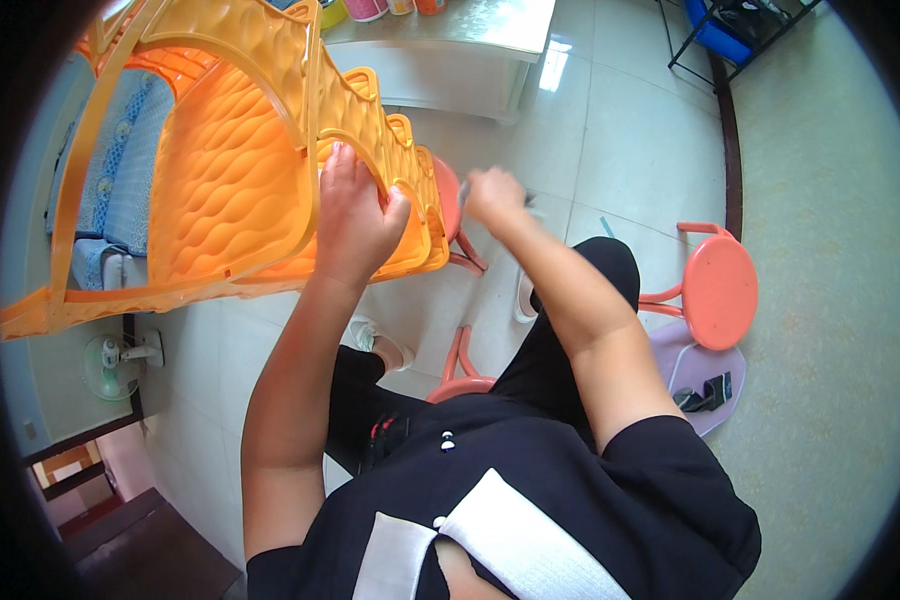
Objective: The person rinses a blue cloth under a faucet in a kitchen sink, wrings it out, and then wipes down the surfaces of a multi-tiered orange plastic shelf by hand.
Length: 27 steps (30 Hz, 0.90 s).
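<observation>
**Orange chair held up, right hand blurred**

The right hand [494,195] is smeared by motion; its grip looks clenched around something thin and pale, but what it holds cannot be made out. The orange plastic chair [230,170] runs off the picture at 10 and 12 o'clock, so its full outline is cut off. The left hand [355,220] has its grip clamped on the chair's rim, thumb on the near side, fingers curled over the edge.

The chair is moulded plastic with a rippled, wave-textured panel and curved ribs. A round-seated coral stool [450,205] lies mostly hidden behind the chair's edge. A second coral stool [718,288] stands at 3 o'clock on the tiled floor [620,120], just above a pale lilac mat [675,365]. A small green fan [110,365] sits at 8 o'clock.
</observation>
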Motion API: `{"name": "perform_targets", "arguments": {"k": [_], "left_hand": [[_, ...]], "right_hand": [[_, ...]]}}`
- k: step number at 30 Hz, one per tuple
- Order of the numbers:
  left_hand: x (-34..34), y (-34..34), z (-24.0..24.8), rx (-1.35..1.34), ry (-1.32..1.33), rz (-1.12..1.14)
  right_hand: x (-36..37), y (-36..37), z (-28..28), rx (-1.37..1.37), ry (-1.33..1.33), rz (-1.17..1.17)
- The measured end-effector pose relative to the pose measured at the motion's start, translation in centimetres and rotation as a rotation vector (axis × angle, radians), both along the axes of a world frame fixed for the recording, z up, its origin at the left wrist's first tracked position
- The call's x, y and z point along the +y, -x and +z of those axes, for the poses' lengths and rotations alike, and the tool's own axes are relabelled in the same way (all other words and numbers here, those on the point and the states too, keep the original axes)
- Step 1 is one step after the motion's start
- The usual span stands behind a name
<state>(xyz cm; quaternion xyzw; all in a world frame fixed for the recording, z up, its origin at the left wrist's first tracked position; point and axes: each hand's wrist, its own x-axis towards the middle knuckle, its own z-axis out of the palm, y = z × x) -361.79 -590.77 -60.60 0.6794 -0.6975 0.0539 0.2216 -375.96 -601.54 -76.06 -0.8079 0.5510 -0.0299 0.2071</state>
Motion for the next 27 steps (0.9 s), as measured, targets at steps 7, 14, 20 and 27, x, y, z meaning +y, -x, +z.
{"name": "perform_targets", "arguments": {"k": [7,14,20,27], "left_hand": [[0.1,0.0,0.5,0.017,-0.088,0.034],[-0.1,0.0,1.0,0.077,-0.142,0.015],[0.1,-0.1,0.9,0.057,-0.093,0.011],[-0.4,0.0,0.6,0.035,-0.064,0.007]], "right_hand": [[-5.9,-4.4,-0.8,-0.342,-0.077,0.212],[-4.9,-5.7,-5.3,0.002,0.148,0.545],[-5.6,-5.5,-3.7,0.269,0.285,0.642],[-9.5,-2.9,-2.6,0.345,0.141,0.023]]}}
